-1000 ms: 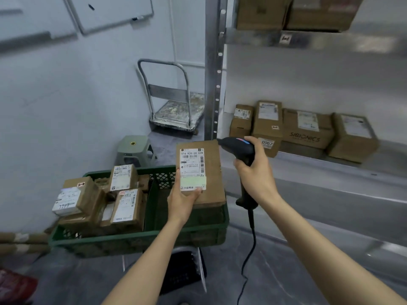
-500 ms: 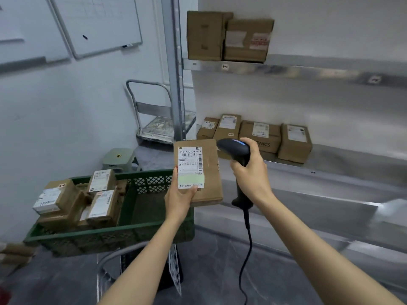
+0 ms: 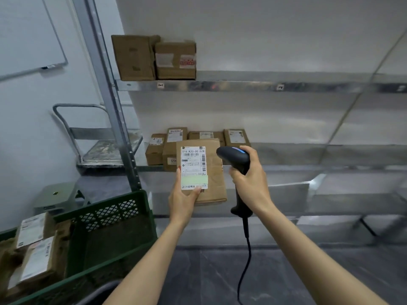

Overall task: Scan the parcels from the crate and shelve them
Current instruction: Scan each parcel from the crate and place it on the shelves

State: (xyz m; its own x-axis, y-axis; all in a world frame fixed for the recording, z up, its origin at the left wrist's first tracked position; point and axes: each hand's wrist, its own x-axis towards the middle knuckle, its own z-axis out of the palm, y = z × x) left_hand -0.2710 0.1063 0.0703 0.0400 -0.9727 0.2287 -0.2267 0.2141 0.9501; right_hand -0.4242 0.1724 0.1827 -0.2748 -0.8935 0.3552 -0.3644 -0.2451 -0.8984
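My left hand [image 3: 184,201] grips the lower edge of a brown cardboard parcel [image 3: 214,172] with a white shipping label, held upright in front of the shelving. Just right of it, my right hand [image 3: 251,183] grips a black corded barcode scanner [image 3: 234,156], its head pointing left at the label. The green crate [image 3: 114,219] at lower left holds several labelled parcels [image 3: 35,249]. More parcels [image 3: 171,142] stand on the middle shelf behind the held one, and two boxes [image 3: 154,58] sit on the upper shelf.
The metal shelving [image 3: 242,86] stretches right with bare shelf surfaces. A metal upright post [image 3: 110,106] stands beside the crate. Behind it are a platform trolley [image 3: 103,148] and a green stool [image 3: 57,194]. A whiteboard [image 3: 26,36] hangs at upper left.
My view has swung right and up toward the shelves; the crate slid to the lower left. Both hands keep their hold, with parcel and scanner raised in front of the middle shelf.
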